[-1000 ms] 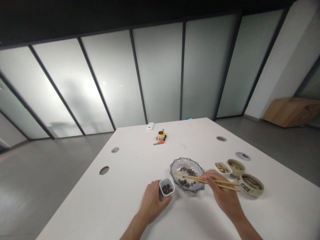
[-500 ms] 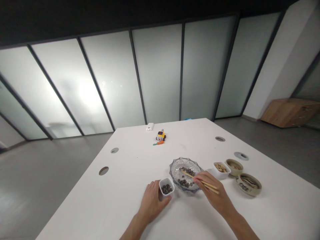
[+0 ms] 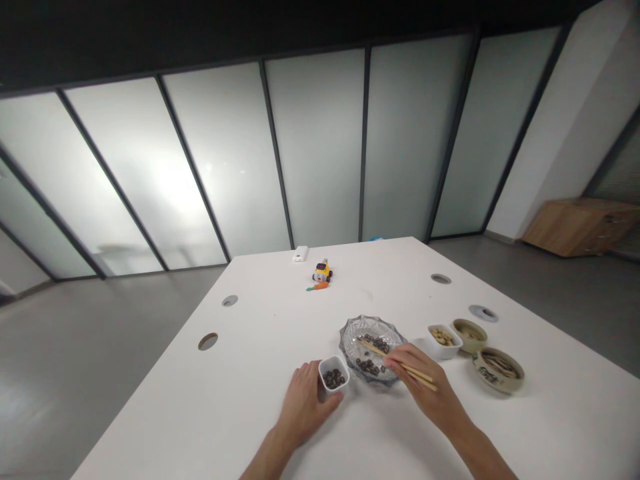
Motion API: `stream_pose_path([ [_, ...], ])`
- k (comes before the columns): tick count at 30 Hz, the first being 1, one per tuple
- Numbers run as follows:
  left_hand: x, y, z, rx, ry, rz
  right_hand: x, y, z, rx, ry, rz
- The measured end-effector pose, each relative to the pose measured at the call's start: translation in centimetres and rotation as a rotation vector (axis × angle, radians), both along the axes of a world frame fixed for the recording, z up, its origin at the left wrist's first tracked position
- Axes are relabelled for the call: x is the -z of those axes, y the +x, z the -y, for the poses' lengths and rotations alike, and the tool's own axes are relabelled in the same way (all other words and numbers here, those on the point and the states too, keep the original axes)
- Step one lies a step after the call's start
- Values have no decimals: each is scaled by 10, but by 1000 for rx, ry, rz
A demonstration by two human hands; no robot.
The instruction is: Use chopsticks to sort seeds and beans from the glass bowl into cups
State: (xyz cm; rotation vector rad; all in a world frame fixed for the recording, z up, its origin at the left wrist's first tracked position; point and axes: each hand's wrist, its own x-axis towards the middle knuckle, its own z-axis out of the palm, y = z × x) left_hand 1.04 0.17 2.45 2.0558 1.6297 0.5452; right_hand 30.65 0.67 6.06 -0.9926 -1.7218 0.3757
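Note:
My left hand (image 3: 307,403) is wrapped round a small white square cup (image 3: 334,361), thumb along its near side. Dark, bean-like pieces (image 3: 334,379) lie in the bottom of the cup. Just right of it stands a clear glass dish (image 3: 350,325) with a scalloped rim, holding more dark pieces (image 3: 369,366) in two loose groups. My right hand (image 3: 420,380) grips a pair of wooden chopsticks (image 3: 423,375), their tips low inside the dish. Whether a piece is caught between the tips is too small to tell.
Right of the dish stand a white cup of pale nuts (image 3: 443,336) and two ceramic bowls (image 3: 470,333) with contents. Farther back lie a yellow toy car (image 3: 323,270), an orange toy carrot (image 3: 320,286) and a white device (image 3: 300,254). Round holes (image 3: 208,341) pierce the white table (image 3: 220,400).
The chopstick tips have shifted very slightly left within the dish. My left hand and the cup stay where they were.

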Motion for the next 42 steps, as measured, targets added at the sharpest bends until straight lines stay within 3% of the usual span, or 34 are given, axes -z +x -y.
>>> stream_pose_path([
  [10, -1, 1, 0, -4, -13, 6, 1, 2, 0, -2, -24, 1],
  [16, -5, 1, 1, -1, -17, 6, 6, 11, -5, 108, -16, -77],
  [19, -5, 1, 2, -2, -15, 1, 9, 13, -8, 139, -100, -188],
  [24, -3, 0, 1, 6, 3, -14, 7, 11, -7, 32, -270, -486],
  [30, -6, 0, 2, 7, 7, -14, -5, 5, 0, -30, -452, -491],
  [33, -5, 0, 2, -3, 0, -18, -6, 6, -1, 29, -407, -447],
  [38, -3, -1, 1, 7, 12, -28, -2, 10, -5, 247, -147, -224],
  [42, -5, 0, 1, 5, 1, -18, 1, 6, -4, 181, -5, -68],
])
